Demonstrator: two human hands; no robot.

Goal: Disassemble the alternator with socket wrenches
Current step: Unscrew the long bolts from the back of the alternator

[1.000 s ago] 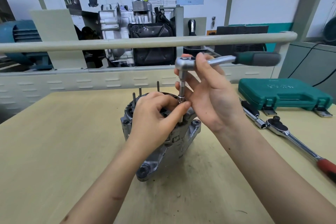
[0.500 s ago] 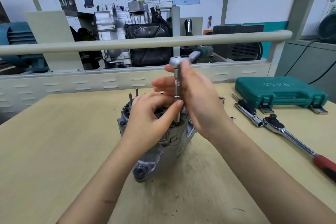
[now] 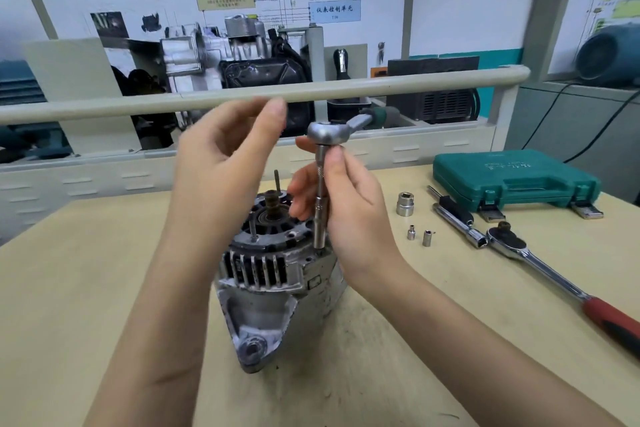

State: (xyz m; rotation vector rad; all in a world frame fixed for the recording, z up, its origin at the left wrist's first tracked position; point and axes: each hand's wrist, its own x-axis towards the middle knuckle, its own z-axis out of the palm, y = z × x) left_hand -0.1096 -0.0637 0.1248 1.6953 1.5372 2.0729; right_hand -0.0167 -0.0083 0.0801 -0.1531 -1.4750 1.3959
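A grey metal alternator (image 3: 273,274) stands on end on the wooden table (image 3: 86,288), its black vented face and shaft up, with thin studs sticking out of the top. A small socket wrench (image 3: 329,132) with a green handle stands upright on a long extension and socket (image 3: 320,211) at the alternator's right rim. My right hand (image 3: 349,215) grips that extension with thumb and fingers. My left hand (image 3: 225,166) hovers above the alternator's left side, off the housing, fingers loosely curled and holding nothing.
Right of the alternator lie three loose sockets (image 3: 405,204), an extension bar (image 3: 457,222) and a large ratchet with a red handle (image 3: 540,263). A closed green tool case (image 3: 516,180) sits at the back right. A beige rail (image 3: 242,97) crosses behind the table.
My left hand has let go of the alternator and risen above it. The wrench handle swung from pointing right to pointing away. My right hand slid down onto the extension.
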